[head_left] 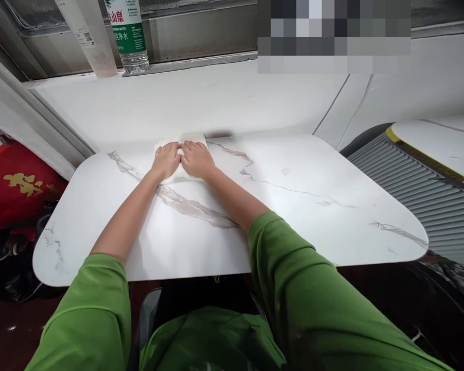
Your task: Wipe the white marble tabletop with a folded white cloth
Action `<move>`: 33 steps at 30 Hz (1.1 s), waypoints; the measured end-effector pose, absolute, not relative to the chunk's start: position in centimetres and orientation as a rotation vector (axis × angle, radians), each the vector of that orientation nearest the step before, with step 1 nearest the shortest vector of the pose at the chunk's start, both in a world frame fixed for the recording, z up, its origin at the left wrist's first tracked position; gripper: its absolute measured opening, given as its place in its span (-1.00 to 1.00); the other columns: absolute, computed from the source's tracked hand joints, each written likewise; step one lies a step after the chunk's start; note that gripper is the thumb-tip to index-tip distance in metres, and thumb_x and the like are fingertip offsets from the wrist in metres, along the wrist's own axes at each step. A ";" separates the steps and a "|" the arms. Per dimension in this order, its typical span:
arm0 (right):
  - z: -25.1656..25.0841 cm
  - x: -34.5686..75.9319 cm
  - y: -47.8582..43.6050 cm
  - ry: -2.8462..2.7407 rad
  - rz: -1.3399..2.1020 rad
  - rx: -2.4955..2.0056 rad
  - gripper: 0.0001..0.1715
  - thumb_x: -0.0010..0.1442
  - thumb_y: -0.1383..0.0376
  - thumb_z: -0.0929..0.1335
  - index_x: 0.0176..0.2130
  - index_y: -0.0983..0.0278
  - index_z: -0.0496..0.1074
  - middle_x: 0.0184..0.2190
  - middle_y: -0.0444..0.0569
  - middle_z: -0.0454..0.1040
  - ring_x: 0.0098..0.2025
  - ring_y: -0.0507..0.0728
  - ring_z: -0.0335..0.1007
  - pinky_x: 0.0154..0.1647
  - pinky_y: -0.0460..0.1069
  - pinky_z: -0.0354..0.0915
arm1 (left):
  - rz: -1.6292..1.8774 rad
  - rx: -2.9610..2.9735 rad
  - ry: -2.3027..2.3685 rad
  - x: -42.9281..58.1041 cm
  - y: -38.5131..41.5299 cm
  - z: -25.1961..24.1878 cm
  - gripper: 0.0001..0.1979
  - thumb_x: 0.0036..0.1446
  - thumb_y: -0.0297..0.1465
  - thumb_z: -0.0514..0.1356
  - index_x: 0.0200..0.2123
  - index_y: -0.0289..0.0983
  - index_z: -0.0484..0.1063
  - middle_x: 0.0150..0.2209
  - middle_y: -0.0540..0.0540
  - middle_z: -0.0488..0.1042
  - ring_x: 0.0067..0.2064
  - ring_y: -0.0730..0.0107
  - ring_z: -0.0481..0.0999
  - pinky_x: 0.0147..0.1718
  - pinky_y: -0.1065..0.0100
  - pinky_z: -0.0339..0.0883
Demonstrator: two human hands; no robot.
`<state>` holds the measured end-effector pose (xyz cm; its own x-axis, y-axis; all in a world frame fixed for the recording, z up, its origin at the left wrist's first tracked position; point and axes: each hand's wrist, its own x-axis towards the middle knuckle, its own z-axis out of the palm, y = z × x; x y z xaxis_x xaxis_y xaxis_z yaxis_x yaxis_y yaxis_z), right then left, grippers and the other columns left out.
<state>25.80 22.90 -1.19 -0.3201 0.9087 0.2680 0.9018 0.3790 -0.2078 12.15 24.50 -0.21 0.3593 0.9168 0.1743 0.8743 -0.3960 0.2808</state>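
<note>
A white cloth (182,177) lies on the white marble-patterned table (301,226), near its back edge by the wall. My left hand (166,161) rests palm down on the left part of the cloth, its fingers pointing away from me. Beside it, my right hand (198,158) presses on the cloth too, and the two hands touch or nearly touch at the thumbs. Both hands lie fairly flat, with the fingers slightly bent. The cloth shows behind, between and in front of them.
On the window ledge at the back left stand a green-labelled water bottle (129,38) and a frosted container (92,41). A red bag (23,185) is left of the table. Another table (444,139) and a grey ribbed surface (409,190) are at the right.
</note>
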 end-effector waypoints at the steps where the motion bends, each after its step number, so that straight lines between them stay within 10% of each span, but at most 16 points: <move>1: -1.1 25.7 22.4 -2.310 0.041 -1.579 -0.38 0.33 0.37 0.07 0.29 0.54 0.20 0.35 0.26 0.16 0.39 0.27 0.03 0.38 0.18 -0.11 | 0.451 2.473 1.644 12.1 23.9 -0.2 -0.53 0.24 -0.45 -0.11 0.19 -0.31 0.26 0.30 -0.23 0.26 0.33 0.17 0.19 0.33 0.06 -0.06; 33: -0.4 18.1 3.4 -2.463 -0.018 -1.305 -0.34 0.31 0.30 0.15 0.26 0.67 0.22 0.29 0.41 0.22 0.33 0.45 0.10 0.36 0.28 -0.02 | 0.366 2.442 1.698 3.1 2.8 1.4 -0.54 0.27 -0.36 -0.15 0.19 -0.25 0.22 0.32 -0.20 0.24 0.38 0.17 0.13 0.37 -0.01 -0.11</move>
